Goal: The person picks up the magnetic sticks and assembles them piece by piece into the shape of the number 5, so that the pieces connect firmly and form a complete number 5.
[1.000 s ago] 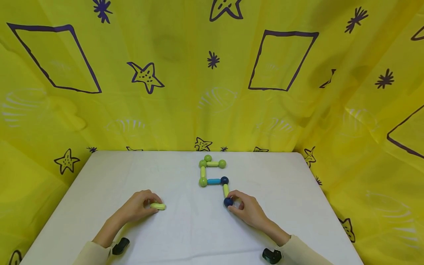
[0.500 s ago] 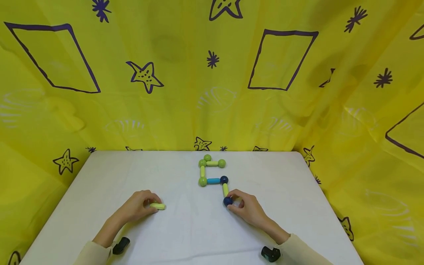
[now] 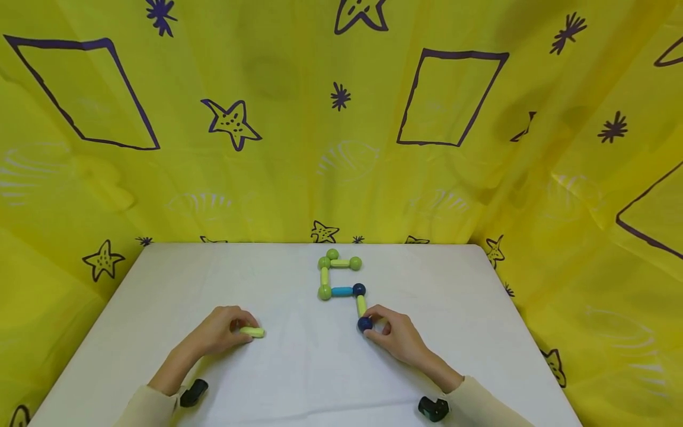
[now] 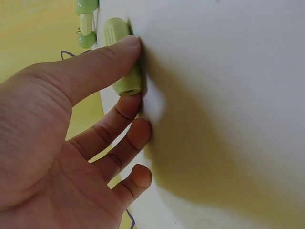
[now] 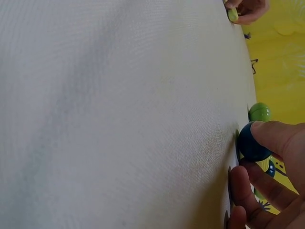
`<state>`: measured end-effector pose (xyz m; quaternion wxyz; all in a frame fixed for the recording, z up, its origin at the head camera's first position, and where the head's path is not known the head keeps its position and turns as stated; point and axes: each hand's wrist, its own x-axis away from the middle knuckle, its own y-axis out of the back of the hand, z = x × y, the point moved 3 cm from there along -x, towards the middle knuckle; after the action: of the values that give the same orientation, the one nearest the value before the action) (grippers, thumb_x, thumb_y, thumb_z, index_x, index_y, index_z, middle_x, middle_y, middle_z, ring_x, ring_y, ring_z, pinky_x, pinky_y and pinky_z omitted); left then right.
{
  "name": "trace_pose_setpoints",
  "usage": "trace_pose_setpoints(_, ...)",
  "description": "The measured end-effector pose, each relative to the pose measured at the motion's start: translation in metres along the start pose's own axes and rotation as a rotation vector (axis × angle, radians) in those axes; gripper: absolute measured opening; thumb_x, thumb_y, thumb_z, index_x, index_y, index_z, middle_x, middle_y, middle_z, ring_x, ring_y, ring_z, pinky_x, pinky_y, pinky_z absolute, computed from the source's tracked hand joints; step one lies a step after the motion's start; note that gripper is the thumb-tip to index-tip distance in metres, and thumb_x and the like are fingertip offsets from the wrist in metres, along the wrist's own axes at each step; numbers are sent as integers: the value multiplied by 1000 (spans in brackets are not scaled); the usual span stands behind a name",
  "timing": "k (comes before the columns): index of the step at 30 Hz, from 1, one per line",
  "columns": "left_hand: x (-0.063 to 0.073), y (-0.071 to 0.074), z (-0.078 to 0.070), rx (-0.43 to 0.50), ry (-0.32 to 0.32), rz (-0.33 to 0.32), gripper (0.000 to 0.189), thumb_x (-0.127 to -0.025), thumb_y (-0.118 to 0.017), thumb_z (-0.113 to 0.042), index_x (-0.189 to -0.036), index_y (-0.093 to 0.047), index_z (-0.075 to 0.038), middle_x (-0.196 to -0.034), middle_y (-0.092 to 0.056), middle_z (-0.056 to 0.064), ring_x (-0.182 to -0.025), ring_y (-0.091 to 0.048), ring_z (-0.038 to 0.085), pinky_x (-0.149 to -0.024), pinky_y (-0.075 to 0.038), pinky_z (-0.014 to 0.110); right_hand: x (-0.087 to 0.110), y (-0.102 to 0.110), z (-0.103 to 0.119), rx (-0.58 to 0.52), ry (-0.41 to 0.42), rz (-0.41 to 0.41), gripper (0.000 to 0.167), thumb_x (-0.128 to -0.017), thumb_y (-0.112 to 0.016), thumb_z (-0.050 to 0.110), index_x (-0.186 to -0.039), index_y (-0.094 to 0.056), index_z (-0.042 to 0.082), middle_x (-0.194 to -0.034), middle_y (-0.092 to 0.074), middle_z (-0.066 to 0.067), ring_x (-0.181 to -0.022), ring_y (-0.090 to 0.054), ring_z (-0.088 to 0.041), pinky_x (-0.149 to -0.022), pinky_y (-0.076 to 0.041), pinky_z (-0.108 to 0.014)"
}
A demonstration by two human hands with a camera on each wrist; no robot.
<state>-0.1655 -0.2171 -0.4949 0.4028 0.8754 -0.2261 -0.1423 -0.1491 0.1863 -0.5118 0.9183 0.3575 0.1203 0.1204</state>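
My left hand [image 3: 220, 330] pinches a short yellow-green rod [image 4: 125, 71] between thumb and fingers, low over the white tabletop. To the right, my right hand [image 3: 396, 335] pinches a dark blue ball [image 5: 252, 143] at the near end of a chain of rods and balls. From that ball a yellow-green rod [image 3: 361, 305] leads back to another dark blue ball [image 3: 359, 289]. A blue rod [image 3: 342, 292] joins it to a green ball [image 3: 324, 292]. Behind, an upright yellow-green rod [image 3: 325, 276] and a crosswise rod [image 3: 340, 263] link further green balls [image 3: 355, 263].
One more green ball [image 3: 332, 254] sits at the back corner of the chain. The white cloth-covered table [image 3: 187, 273] ends at a yellow curtain [image 3: 277, 178] with printed stars and shapes, which also hangs on both sides.
Both hands keep their grips and stay nearly still. The whole head view shifts slightly left, as the camera turns a little.
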Motion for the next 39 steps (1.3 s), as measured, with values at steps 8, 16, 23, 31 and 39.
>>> trace_pose_setpoints(8,-7,-6,-7,24,-34,-10,18,-80,-85,-8,-96,-79,-14,-82,-63,-11,-72,-52,11,-65,-43,24,0,0,0,-5,-2,5,28,-88,-83,17,-113,-71,20,-100,-72,5,-60,-50,-4,-55,-42,-22)
trace_pose_setpoints(16,-24,-17,-25,17,-73,-33,20,-77,-84,-4,-93,-78,-15,-77,-59,-8,-71,-51,12,-64,-43,25,0,0,0,4,-28,7,28,-88,-83,18,-113,-71,23,-101,-72,5,-61,-51,-4,-56,-43,-22)
trace_pose_setpoints(23,-45,-34,-42,33,-138,-31,20,-77,-82,-5,-92,-77,-17,-75,-56,-8,-69,-50,11,-64,-42,24,-1,0,1,1,-17,-6,29,-87,-84,18,-113,-71,22,-101,-72,5,-61,-50,-3,-56,-43,-22)
trace_pose_setpoints(31,-68,-60,-60,64,-149,6,19,-78,-82,-8,-94,-77,-16,-74,-57,-7,-70,-52,15,-64,-42,24,-1,-1,0,-3,-18,0,29,-88,-84,20,-113,-71,23,-102,-72,6,-61,-50,-3,-56,-43,-22)
trace_pose_setpoints(39,-91,-81,-75,87,-154,59,16,-82,-83,-11,-96,-78,-16,-74,-58,-5,-69,-49,10,-65,-41,24,-1,0,1,-2,-21,-2,29,-87,-84,19,-113,-71,23,-102,-72,6,-61,-50,-3,-56,-42,-22)
